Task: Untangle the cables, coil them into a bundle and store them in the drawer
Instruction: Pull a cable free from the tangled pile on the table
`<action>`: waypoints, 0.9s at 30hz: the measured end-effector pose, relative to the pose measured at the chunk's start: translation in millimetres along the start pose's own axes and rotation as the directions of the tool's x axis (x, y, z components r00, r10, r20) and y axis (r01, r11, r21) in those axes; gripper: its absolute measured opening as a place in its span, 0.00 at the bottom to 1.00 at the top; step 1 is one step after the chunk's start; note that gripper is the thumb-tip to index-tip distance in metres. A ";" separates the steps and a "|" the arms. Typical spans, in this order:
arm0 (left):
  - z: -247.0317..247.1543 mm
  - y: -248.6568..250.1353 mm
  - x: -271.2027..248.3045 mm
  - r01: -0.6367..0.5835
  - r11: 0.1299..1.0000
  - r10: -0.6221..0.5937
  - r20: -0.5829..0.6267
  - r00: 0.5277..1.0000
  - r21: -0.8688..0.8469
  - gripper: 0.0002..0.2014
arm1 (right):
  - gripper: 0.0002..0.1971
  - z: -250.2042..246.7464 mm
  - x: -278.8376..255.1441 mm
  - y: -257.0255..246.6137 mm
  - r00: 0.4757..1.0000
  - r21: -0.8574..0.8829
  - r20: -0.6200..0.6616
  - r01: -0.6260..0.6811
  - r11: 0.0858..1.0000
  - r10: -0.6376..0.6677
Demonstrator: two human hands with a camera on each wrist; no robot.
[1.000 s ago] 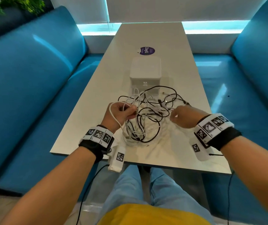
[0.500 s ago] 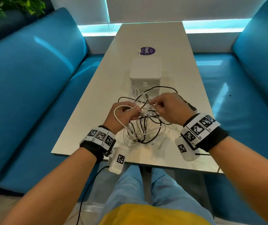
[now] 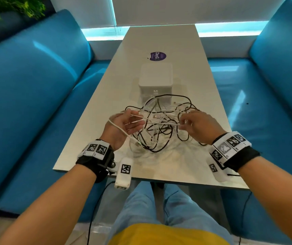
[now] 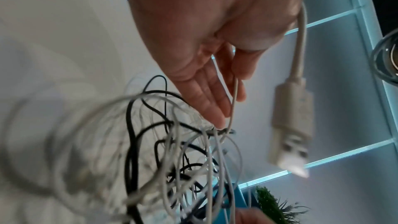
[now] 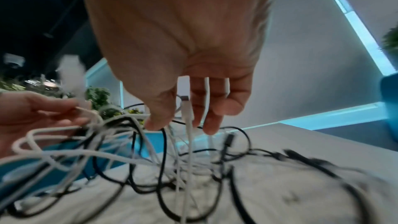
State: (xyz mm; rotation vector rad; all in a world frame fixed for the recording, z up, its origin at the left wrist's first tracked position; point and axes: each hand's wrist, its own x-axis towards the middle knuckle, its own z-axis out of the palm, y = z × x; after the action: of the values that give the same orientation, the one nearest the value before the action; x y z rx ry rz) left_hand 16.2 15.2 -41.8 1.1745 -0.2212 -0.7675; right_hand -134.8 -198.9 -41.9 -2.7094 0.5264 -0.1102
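While you sit between the two blue sofas [image 3: 27, 96], the long pale table [image 3: 159, 39] runs away from you, and on it stands the white drawer box [image 3: 155, 78] with a round purple sticker [image 3: 158, 56] lying beyond it. Just in front of that box, touching or nearly touching its near face, the tangle of cables [image 3: 161, 126] lies in a loose heap of white and black loops, part of it lifted off the tabletop between your hands.

Your left hand [image 3: 124, 128] is turned palm up with the fingers nearly straight and spread; a white cable [image 3: 118, 129] is draped across the palm and around the thumb side, and the left wrist view shows a strand running between the thumb and the fingers [image 4: 206, 94], though it is too blurred to say whether it is truly pinched. A white USB plug [image 4: 290, 125] hangs free beside that hand.

Your right hand [image 3: 196, 126] sits palm down over the right side of the heap, its fingers curled down into the strands. From the right wrist view, white strands pass between the fingertips [image 5: 212, 125], and a white connector [image 5: 186, 108] stands upright between thumb and fingers, held there
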 end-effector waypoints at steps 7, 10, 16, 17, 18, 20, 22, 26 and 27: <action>-24.5 5.3 2.3 -0.072 0.968 0.037 -0.147 0.988 -0.240 0.20 | 0.07 8.1 -7.1 33.1 0.981 -0.070 0.080 -0.174 0.982 0.179; -38.4 6.1 0.3 -0.089 0.954 0.037 -0.181 0.983 -0.287 0.23 | 0.06 11.1 -10.3 46.0 0.958 -0.029 0.080 -0.274 0.961 0.275; -41.2 12.2 -6.9 -0.091 0.980 0.064 -0.153 0.986 -0.174 0.18 | 0.06 4.3 -6.9 45.1 0.968 0.129 0.043 -0.250 0.960 0.246; -37.5 13.4 -8.3 -0.096 0.985 0.077 -0.132 0.988 -0.144 0.18 | 0.08 2.2 -5.5 40.9 0.978 0.122 -0.029 -0.201 0.972 0.206; -32.4 14.8 -10.0 -0.101 0.988 0.088 -0.113 0.990 -0.114 0.17 | 0.09 -0.5 -4.1 32.6 0.979 0.116 -0.126 -0.147 0.982 0.161; -20.2 15.9 -13.0 -0.110 0.993 0.107 -0.072 0.992 -0.037 0.17 | 0.08 -6.2 -2.4 7.7 0.959 0.138 -0.277 -0.023 0.990 0.061; -5.6 16.1 -16.9 -0.131 0.990 0.132 -0.019 0.991 0.054 0.17 | 0.08 -10.7 -2.7 -23.3 0.968 0.223 -0.247 0.100 0.970 -0.043; 16.5 11.9 -22.7 -0.192 0.974 0.178 0.113 0.977 0.119 0.16 | 0.13 -2.3 -1.0 -67.4 0.970 0.320 0.008 0.226 0.920 -0.242; 18.4 10.6 -23.6 -0.205 0.972 0.188 0.142 0.972 0.118 0.16 | 0.11 1.9 1.1 -71.3 0.966 0.309 0.006 0.243 0.919 -0.257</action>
State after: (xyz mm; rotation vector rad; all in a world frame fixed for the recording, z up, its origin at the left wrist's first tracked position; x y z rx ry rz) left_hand -6.4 18.5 -19.7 1.2076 -0.4965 -0.6617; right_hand -108.9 -137.4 -16.7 -2.4525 0.1300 -0.1803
